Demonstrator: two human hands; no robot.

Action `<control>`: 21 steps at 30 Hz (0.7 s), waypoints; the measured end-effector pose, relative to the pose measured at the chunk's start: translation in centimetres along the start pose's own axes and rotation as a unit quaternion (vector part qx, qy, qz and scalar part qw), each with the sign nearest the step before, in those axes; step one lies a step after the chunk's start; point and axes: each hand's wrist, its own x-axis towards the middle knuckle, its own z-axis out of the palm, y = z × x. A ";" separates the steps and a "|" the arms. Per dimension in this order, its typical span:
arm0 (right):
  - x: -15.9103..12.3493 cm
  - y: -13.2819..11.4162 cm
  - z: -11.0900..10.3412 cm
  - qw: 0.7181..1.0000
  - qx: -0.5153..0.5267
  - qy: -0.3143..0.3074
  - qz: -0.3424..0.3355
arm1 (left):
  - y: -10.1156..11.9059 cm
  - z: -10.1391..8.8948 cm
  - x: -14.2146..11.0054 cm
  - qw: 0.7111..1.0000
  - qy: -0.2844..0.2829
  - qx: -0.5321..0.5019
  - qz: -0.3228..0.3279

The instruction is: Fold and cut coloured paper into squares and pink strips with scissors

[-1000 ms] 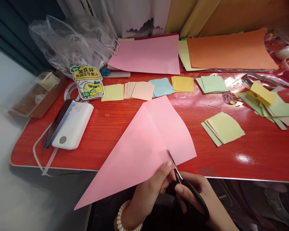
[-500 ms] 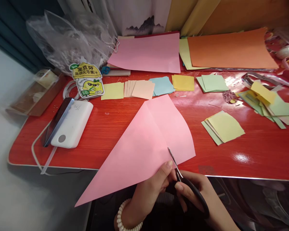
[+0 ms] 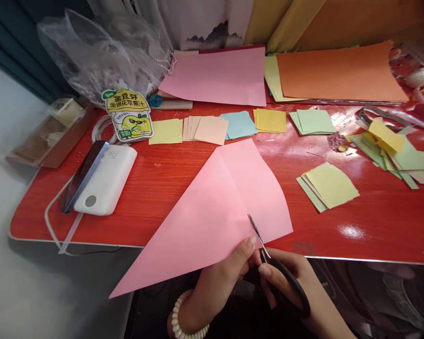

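A large pink sheet of paper (image 3: pixel 201 212) hangs partly over the front edge of the red table, with a crease running down from its top corner. My left hand (image 3: pixel 229 268) pinches its lower edge, thumb on top and fingers underneath. In my right hand (image 3: pixel 289 278) is a pair of black-handled scissors (image 3: pixel 259 235). One blade lies over the pink paper, pointing up and left along the crease; the other blade is mostly hidden beneath. The two hands are close together, the scissors just right of my left thumb.
Small paper squares in yellow (image 3: pixel 166 132), peach (image 3: pixel 210 130), blue (image 3: pixel 239 125) and green (image 3: pixel 316 121) line the table (image 3: pixel 385 226). A loose stack (image 3: pixel 332 186) and scraps (image 3: pixel 406 157) lie right. A white power bank (image 3: pixel 108 181) and phone (image 3: pixel 81 179) sit left. Larger sheets (image 3: pixel 339 73) lie behind.
The pink paper and the scissors have shifted slightly to the right with both hands. The scissor tip stays close to the crease, and both grips are the same.
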 end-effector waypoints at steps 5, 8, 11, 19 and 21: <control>-0.1 -0.1 0.1 1.000 0.002 0.004 0.007 | 0.1 0.0 0.1 1.000 -0.001 -0.001 -0.004; 0.0 -0.1 0.1 1.000 0.004 0.005 0.004 | 0.0 0.0 0.1 1.000 0.010 0.006 -0.004; 0.0 0.0 0.0 1.000 -0.002 0.004 -0.002 | -0.1 0.0 0.0 1.000 0.017 0.004 -0.011; -0.1 0.1 -0.1 1.000 -0.001 0.007 -0.009 | -0.4 -0.1 -0.1 0.999 0.020 0.028 -0.010; -0.1 -0.1 -0.1 1.000 -0.015 0.010 -0.006 | -0.3 0.0 -0.2 0.999 0.024 0.033 -0.007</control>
